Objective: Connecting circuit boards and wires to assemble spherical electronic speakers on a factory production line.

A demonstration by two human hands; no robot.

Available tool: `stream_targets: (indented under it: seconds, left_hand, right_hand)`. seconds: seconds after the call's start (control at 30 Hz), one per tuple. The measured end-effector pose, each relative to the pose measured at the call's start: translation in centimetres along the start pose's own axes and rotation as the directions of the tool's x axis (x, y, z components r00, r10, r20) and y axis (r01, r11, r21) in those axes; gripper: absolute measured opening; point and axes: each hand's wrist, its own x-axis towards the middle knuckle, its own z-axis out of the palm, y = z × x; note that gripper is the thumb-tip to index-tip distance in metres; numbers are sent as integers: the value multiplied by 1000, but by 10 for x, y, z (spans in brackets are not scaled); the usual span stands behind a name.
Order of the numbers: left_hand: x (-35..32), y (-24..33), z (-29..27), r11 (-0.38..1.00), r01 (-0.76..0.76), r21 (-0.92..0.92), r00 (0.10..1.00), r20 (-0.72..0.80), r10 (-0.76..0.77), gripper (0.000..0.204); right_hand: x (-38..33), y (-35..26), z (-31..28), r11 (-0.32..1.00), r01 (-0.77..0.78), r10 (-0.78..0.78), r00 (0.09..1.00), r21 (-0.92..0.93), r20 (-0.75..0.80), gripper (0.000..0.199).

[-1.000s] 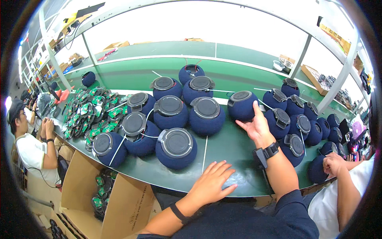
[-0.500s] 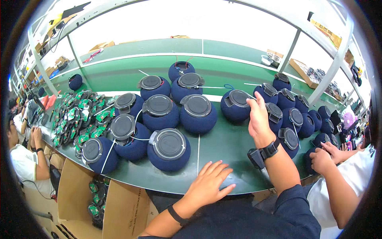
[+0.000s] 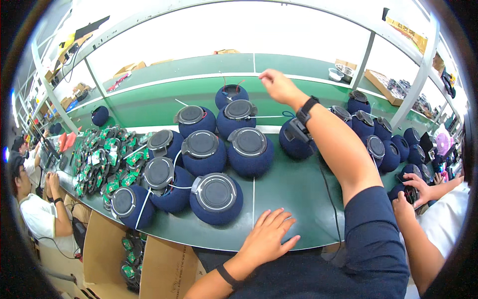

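My left hand (image 3: 268, 236) lies palm down over the table's near edge, fingers spread, holding nothing. My right hand (image 3: 281, 87) is stretched far forward above the table, its fingers bent together and nothing visible in them. Nearest to it is a round dark-blue fabric-covered ball (image 3: 231, 97) with an open top and red wires. Closer in stand several similar balls with round black caps, such as one at the front (image 3: 216, 198) and one in the middle (image 3: 250, 152). White cords hang from some. My right forearm partly hides another ball (image 3: 295, 142).
Green circuit boards on black parts are heaped (image 3: 107, 157) at left. A cardboard box (image 3: 167, 266) with more boards stands below the table edge. More blue balls (image 3: 391, 157) crowd the right, beside a co-worker's hands (image 3: 416, 192). A black cable (image 3: 332, 204) crosses the table.
My right hand has swung forward and left, away from the right-hand balls, and its fingers have bent. The left hand keeps its place on the table. The view has shifted slightly.
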Motion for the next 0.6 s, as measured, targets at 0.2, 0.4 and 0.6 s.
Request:
stream_targets:
  seconds: [0.2,0.4,0.6]
  left_hand:
    - [5,2,0,1000,27,16,1000,14,-27,45]
    - [10,5,-3,999,36,19,999,28,-37,46]
    - [12,4,-3,998,55,11,998,19,-55,46]
  right_hand:
    - [16,23,46,963,84,53,873,-257,485,57]
    - [32,23,60,974,85,32,865,-209,501,68]
    - [41,28,63,934,155,70,805,-323,590,68]
